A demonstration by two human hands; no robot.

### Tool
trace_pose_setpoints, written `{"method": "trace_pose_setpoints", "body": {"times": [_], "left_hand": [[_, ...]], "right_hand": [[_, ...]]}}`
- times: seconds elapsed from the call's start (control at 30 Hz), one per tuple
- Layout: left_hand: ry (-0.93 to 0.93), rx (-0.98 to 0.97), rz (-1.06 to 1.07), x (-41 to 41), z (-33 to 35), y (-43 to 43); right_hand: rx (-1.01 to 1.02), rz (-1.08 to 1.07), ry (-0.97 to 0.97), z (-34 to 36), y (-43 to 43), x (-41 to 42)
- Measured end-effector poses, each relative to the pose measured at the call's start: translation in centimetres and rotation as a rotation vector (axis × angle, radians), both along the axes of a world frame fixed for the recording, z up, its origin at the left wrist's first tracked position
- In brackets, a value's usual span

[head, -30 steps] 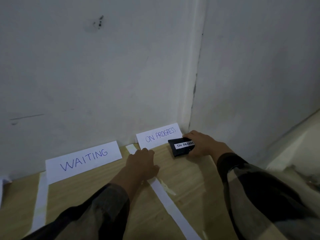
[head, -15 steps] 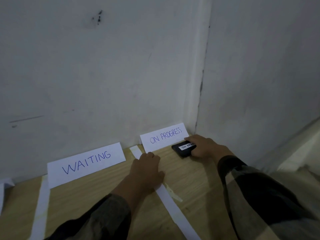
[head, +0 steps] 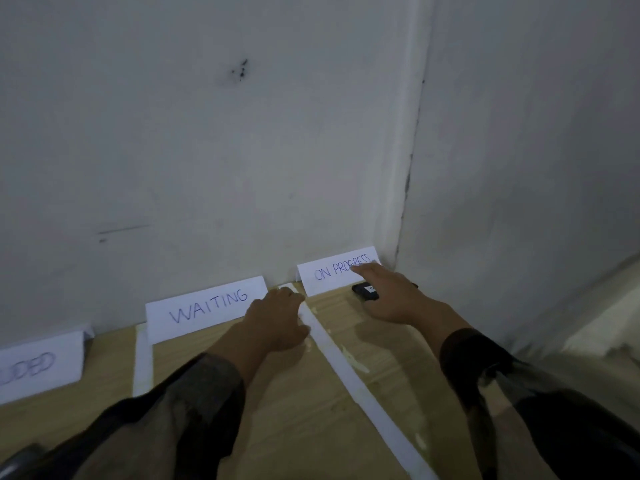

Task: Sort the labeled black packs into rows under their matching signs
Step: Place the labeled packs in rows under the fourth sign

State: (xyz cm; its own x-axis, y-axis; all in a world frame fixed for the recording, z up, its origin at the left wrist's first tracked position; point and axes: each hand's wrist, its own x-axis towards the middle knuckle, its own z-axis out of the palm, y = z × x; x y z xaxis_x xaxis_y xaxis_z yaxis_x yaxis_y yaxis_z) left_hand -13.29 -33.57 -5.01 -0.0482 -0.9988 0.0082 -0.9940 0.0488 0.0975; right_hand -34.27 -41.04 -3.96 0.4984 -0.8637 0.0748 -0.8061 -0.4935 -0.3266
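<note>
Since the earlier frame the right hand (head: 391,301) has slid forward over the black pack (head: 363,292), so less of the pack's white label shows now. The pack lies flat near the far right corner of the wooden surface (head: 294,410), just in front of the ON PROGRESS sign (head: 327,273). Only its left end and a small piece of the label come out from under the hand. The fingers of this hand are straight and spread, not curled – they lie on top of the pack, and the index fingertip reaches onto the sign's lower right part. The palm faces down, and the forearm in a dark sleeve (head: 519,403) comes from the lower right.

The left hand (head: 277,320) rests palm down on the surface, left of the pack and apart from it, holding nothing. Its fingers are relaxed, a little bent, with the tips on the far end of a white paper strip (head: 349,375) that runs toward the near edge.

Further left, the WAITING sign (head: 207,306) stands against the wall (head: 207,168) along the far edge, then a second strip (head: 142,362), then a third sign (head: 38,365) – its text is cut by the picture's edge.
</note>
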Motion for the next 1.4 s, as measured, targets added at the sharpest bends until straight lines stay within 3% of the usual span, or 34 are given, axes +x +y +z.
{"method": "trace_pose_setpoints", "body": {"times": [0.47,0.93,1.23,1.4], "left_hand": [[-0.021,0.033,0.156,10.0,4.4,13.9],[0.048,0.125,0.299,19.9,3.2,24.9],[0.09,0.154,0.282,21.5,2.1,27.1],[0.108,0.106,0.243,21.0,2.0,26.8]], "right_hand": [[-0.069,0.297,-0.041,2.9,13.3,11.0],[0.09,0.473,0.054,-0.2,21.9,22.2],[0.097,0.394,0.348,-2.8,24.2,25.9],[0.181,0.33,0.183,-2.2,24.6,25.8]]}}
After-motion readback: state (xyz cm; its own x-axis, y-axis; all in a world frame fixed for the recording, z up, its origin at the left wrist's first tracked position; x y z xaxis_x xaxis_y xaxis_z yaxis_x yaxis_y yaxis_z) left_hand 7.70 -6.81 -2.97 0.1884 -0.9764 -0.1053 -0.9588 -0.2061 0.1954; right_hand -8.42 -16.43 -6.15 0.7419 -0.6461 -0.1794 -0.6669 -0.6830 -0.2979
